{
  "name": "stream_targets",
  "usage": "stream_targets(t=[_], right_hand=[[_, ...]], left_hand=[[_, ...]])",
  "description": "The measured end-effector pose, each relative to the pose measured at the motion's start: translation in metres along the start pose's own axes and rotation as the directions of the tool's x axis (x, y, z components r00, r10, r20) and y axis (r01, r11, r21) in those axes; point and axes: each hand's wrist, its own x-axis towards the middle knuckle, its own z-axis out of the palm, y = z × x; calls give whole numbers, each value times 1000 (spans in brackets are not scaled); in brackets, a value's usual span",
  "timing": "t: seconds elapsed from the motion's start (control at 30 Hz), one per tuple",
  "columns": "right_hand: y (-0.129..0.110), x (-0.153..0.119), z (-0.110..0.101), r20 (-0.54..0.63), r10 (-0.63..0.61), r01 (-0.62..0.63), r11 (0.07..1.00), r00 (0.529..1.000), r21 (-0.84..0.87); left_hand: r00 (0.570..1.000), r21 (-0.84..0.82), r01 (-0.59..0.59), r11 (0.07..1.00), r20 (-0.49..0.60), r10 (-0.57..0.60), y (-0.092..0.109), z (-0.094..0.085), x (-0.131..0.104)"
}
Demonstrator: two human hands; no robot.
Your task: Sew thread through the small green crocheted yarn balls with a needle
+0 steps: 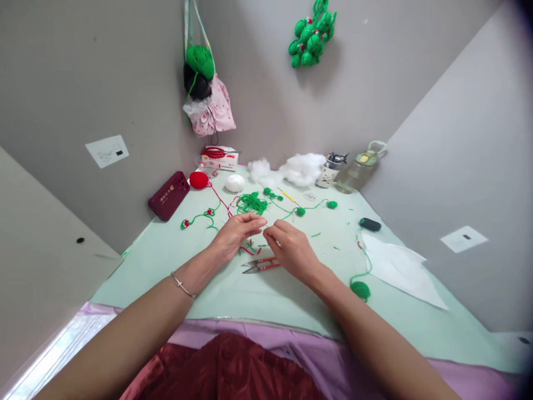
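Observation:
My left hand (237, 234) and my right hand (290, 249) meet over the middle of the table, fingers pinched and tips nearly touching. Something thin and pale may run between them, too small to name. Below the right hand lie orange-handled thread snips (261, 266), blades pointing left, the handle end partly under that hand. Red and green yarn snippets (250, 248) are scattered beneath the fingertips. Just beyond the hands sits a loose tangle of green yarn (252, 203). Small green crocheted pieces (300, 211) with yarn tails lie behind the right hand.
Left are a maroon phone (169, 196), a red yarn ball (199, 180) and a white ball (235, 183). White stuffing (302, 169), a pen cup (328, 172) and a bottle (358, 171) line the back. White sheets (400, 269) and a green ball (360, 290) lie right.

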Motion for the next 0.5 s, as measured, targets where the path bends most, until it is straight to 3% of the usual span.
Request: stream_targets(t=[0.1, 0.2, 0.37, 0.43, 0.5], right_hand=[[-4, -1, 3, 17, -39, 40, 996, 999, -84], [2, 0, 0, 21, -4, 6, 997, 1000, -80], [14, 0, -6, 42, 81, -80, 997, 996, -23], [15, 0, -6, 53, 96, -96, 995, 994, 8], [13, 0, -7, 52, 110, -112, 993, 993, 46]], left_hand=[[985, 261, -148, 954, -53, 167, -7, -1, 1], [931, 557, -304, 773, 3, 364, -12, -2, 1], [901, 799, -369, 475, 182, 394, -13, -2, -1], [907, 810, -356, 466, 178, 382, -13, -2, -1], [925, 766, -320, 557, 124, 360, -12, -2, 0]])
